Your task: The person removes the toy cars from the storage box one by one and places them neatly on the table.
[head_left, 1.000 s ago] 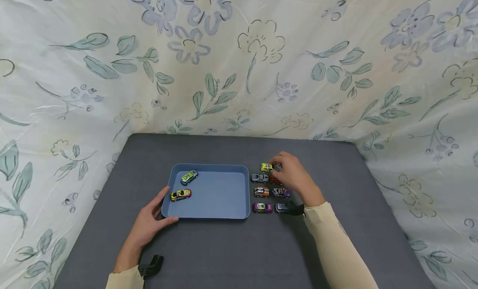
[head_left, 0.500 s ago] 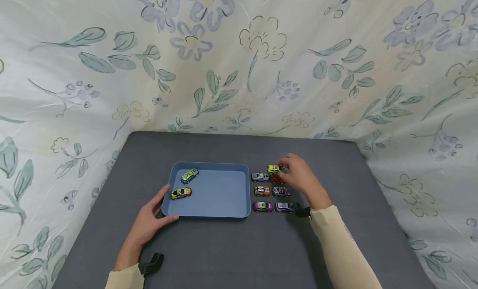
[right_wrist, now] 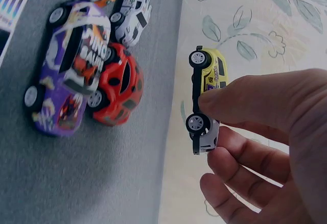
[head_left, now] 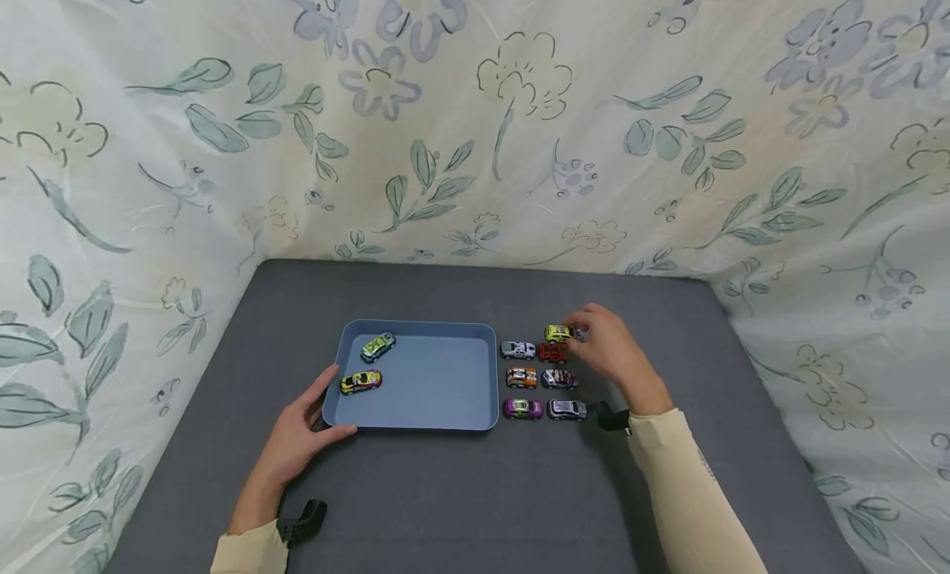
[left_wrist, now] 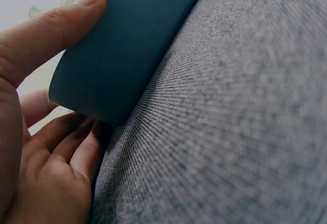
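A yellow toy car [head_left: 559, 333] with a whitish end is pinched between the thumb and fingers of my right hand [head_left: 610, 348]. In the right wrist view the same toy car [right_wrist: 208, 83] shows its side and wheels, with the thumb across its middle. At the near left corner of the blue tray [head_left: 438, 428], my left hand [head_left: 293, 442] holds on, thumb on the front rim and fingers along the left side. Up close, the left thumb [left_wrist: 56, 30] lies on the tray's edge. Inside the tray are a green toy car [head_left: 378, 347] and a yellow-and-red toy car [head_left: 361, 382].
Right of the tray stand a silver car [head_left: 517, 350], a red car [head_left: 552, 353], an orange car [head_left: 522, 378], a purple patterned car [head_left: 559, 378], a purple car [head_left: 523, 409] and a dark car [head_left: 567, 410]. A floral curtain [head_left: 445, 178] surrounds the grey table [head_left: 445, 508].
My right hand has shifted to the right with the yellow toy car, moving it from behind the silver car to behind the red one. The left hand stays on the tray.
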Motion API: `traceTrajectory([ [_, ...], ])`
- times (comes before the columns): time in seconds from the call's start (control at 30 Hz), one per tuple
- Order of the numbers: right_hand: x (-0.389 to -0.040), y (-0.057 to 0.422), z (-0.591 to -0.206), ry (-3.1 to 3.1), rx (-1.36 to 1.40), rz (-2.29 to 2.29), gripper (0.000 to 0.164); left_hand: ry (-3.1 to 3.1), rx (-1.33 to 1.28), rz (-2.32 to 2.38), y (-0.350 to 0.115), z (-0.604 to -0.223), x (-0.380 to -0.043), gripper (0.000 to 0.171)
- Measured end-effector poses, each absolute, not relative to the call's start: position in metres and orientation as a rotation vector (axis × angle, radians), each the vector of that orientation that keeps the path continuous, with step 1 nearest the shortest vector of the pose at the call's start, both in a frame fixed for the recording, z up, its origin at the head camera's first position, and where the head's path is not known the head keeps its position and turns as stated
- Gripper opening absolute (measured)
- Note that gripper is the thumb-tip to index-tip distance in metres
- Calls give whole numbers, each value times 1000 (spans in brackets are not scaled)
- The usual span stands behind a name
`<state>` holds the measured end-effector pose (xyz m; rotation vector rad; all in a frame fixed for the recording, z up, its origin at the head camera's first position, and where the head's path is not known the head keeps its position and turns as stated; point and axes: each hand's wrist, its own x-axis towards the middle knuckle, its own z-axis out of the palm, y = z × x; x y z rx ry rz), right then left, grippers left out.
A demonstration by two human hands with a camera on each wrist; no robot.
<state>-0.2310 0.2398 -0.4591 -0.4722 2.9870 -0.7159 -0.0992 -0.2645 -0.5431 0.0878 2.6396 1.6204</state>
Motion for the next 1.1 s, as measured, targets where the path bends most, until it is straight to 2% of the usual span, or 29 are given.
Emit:
traceTrajectory([
  [1.1, -229, 274, -478, 2996, -372, -633, 28, 2611, 92, 1666, -265, -543, -101, 102],
])
